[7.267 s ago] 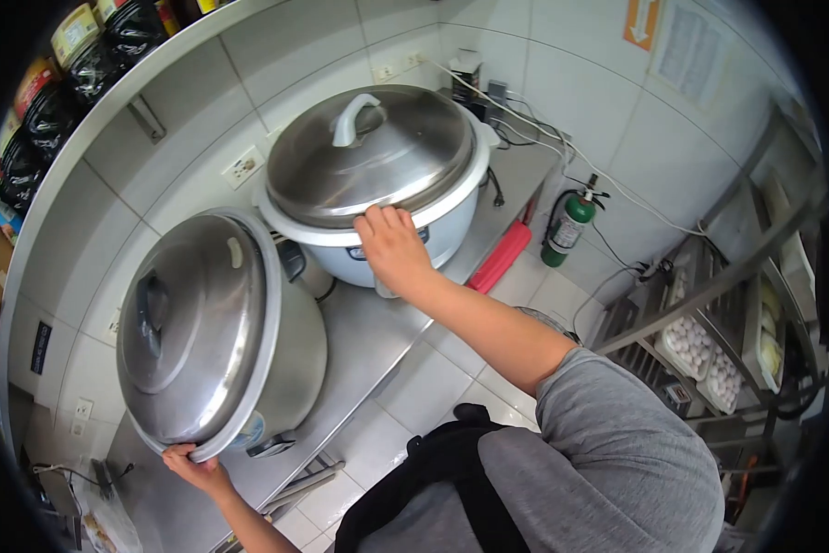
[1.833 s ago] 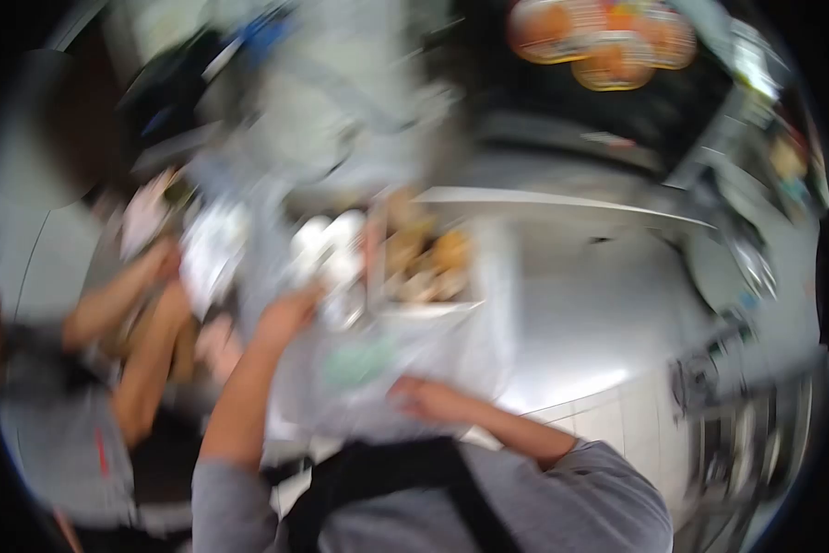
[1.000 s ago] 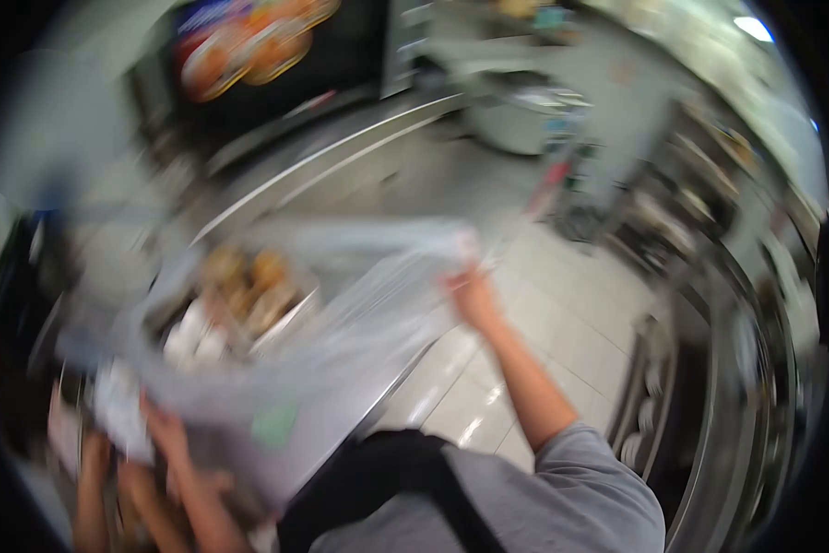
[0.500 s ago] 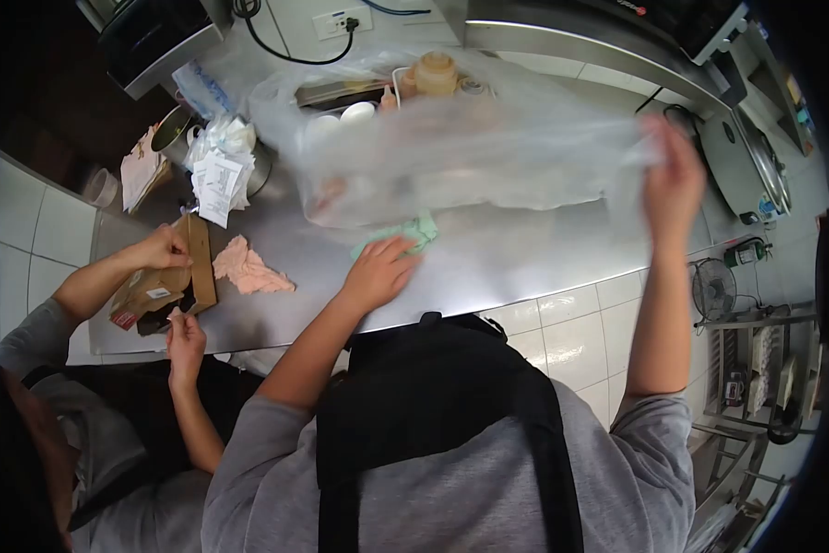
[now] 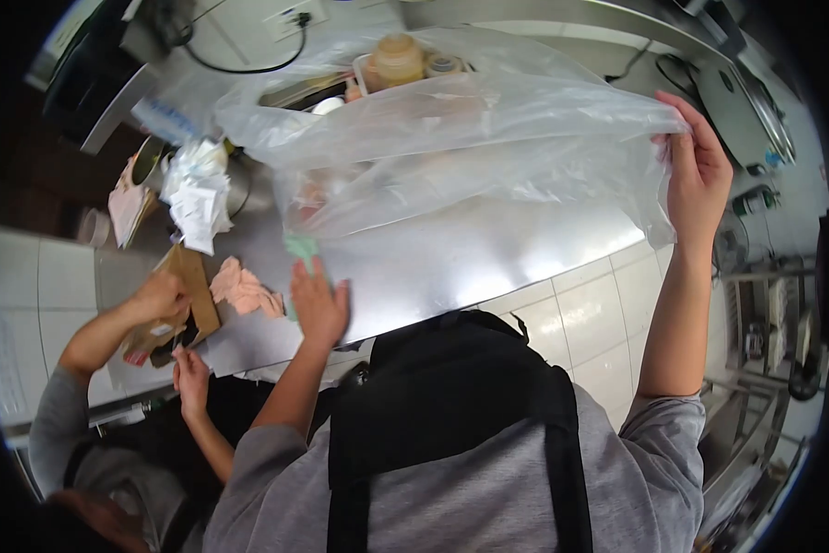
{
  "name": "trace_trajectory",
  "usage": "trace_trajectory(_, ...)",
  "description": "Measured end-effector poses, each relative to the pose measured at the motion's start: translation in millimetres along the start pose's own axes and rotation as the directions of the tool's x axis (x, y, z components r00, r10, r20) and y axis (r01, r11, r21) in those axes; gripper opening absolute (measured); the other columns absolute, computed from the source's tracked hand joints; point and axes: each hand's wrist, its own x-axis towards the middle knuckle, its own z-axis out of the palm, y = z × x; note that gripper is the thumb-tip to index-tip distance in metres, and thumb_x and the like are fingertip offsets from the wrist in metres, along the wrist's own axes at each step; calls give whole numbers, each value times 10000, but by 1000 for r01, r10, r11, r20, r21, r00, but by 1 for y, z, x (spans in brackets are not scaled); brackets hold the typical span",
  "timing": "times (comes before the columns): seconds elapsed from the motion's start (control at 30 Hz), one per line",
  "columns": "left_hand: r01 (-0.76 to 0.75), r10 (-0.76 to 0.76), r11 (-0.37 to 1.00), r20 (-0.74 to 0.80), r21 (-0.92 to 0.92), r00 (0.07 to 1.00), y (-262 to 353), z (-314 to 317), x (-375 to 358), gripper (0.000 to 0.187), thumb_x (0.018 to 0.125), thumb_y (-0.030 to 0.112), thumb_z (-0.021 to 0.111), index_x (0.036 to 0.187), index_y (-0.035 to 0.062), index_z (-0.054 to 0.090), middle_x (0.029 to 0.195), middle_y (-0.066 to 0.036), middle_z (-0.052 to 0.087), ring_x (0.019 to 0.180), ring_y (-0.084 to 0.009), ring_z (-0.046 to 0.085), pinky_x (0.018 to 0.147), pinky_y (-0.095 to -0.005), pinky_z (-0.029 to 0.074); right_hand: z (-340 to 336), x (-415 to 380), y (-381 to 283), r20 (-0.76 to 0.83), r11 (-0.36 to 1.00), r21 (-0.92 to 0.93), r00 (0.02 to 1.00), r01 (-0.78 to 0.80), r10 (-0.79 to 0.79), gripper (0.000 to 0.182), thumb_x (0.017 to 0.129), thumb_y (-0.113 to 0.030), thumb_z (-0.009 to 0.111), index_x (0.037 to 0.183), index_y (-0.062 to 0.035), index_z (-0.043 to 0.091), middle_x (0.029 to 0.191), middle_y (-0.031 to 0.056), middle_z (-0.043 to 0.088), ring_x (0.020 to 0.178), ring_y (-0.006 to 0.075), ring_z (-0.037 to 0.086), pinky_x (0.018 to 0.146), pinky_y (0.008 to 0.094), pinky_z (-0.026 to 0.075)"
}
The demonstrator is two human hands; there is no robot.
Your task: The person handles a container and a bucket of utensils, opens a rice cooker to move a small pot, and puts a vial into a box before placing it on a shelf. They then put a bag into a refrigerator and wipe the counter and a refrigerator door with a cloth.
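Raised at the right, my right hand (image 5: 696, 175) pinches the edge of a clear plastic sheet (image 5: 516, 152), which stretches leftward over the steel worktop (image 5: 405, 267). Under and behind the sheet, partly covered, are a squeeze bottle with a yellowish body (image 5: 397, 63), a smaller jar (image 5: 443, 64) and other items. My left hand (image 5: 319, 300) lies flat, fingers extended, on a green cloth (image 5: 301, 247) near the front edge. Part of the cloth is hidden under the fingers. To the left of that hand is a crumpled peach cloth (image 5: 247, 288).
At the left, a co-worker's hands (image 5: 165, 295) are at a cardboard box (image 5: 196, 281). Behind them stand metal containers (image 5: 239, 184) with crumpled plastic and paper slips (image 5: 198, 207). A power cord (image 5: 248, 69) runs along the wall. Shelving (image 5: 765, 341) stands at the right.
My left hand and the green cloth have moved left along the worktop, nearer the peach cloth. My right hand still holds the plastic sheet, which now hangs more spread out.
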Motion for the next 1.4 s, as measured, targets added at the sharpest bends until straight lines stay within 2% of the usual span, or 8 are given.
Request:
trace_trajectory(0.3,-404,527,843,400,-354,750,257,20,93,774,908,516,479,1448,-1,278,1501,-244,243,1398,-387,219,1151,-469,165,-23,-12,-28,68,987,-82,988,141,-135,258,963,-33,494,1179,45,612,1084,68,666,810,76,577,704,196,433)
trace_trajectory(0.4,-586,667,726,158,-360,729,308,54,82,776,916,536,449,1461,16,263,1515,-225,227,1414,-351,203,1162,-449,154,-24,-10,-34,115,973,-157,982,168,-151,260,961,-34,498,1182,42,611,1092,58,665,819,74,577,705,196,434)
trace_trajectory(0.67,-293,315,946,181,-139,931,150,13,33,705,865,428,584,1371,-22,391,1371,-289,413,1314,-435,339,1106,-513,224,-120,-47,1,66,811,-493,943,314,-325,508,848,-137,651,1336,-89,518,1183,84,581,916,173,549,729,282,428)
trace_trajectory(0.8,-83,85,996,-95,28,992,140,32,20,684,881,419,558,1347,-60,411,1337,-315,438,1321,-441,330,1116,-509,203,-233,-148,94,-217,799,-574,974,-177,59,501,895,-124,588,1380,-107,465,1268,89,525,955,190,525,775,289,419)
trace_trajectory(0.9,-92,133,989,422,-117,897,263,-13,44,690,887,445,542,1334,-67,427,1375,-315,409,1304,-453,354,1107,-475,234,-304,-285,173,-356,585,-670,890,-457,287,477,931,-139,570,1386,-84,436,1235,134,521,956,202,527,762,292,444)
trace_trajectory(1.0,-188,351,910,444,-370,824,364,51,78,716,898,477,520,1382,-35,391,1414,-294,372,1320,-427,349,1125,-432,237,-318,-417,199,-420,394,-594,688,-702,592,518,896,-112,620,1365,-27,417,1150,176,528,862,239,524,710,304,459)
trace_trajectory(1.17,-627,671,733,135,-262,729,530,79,89,766,906,480,511,1476,47,238,1548,-209,143,1437,-335,147,1170,-429,143,-273,-494,209,-200,488,-506,647,-711,736,618,834,-95,666,1370,-5,373,1202,227,481,1012,353,555,846,370,480)
trace_trajectory(1.4,-770,816,562,48,-300,577,585,115,60,672,905,394,539,1463,105,304,1540,-187,202,1426,-321,204,1164,-451,155,-260,-431,178,-40,494,-498,588,-713,808,569,844,-128,674,1344,-20,426,1272,208,461,946,356,584,806,387,506)
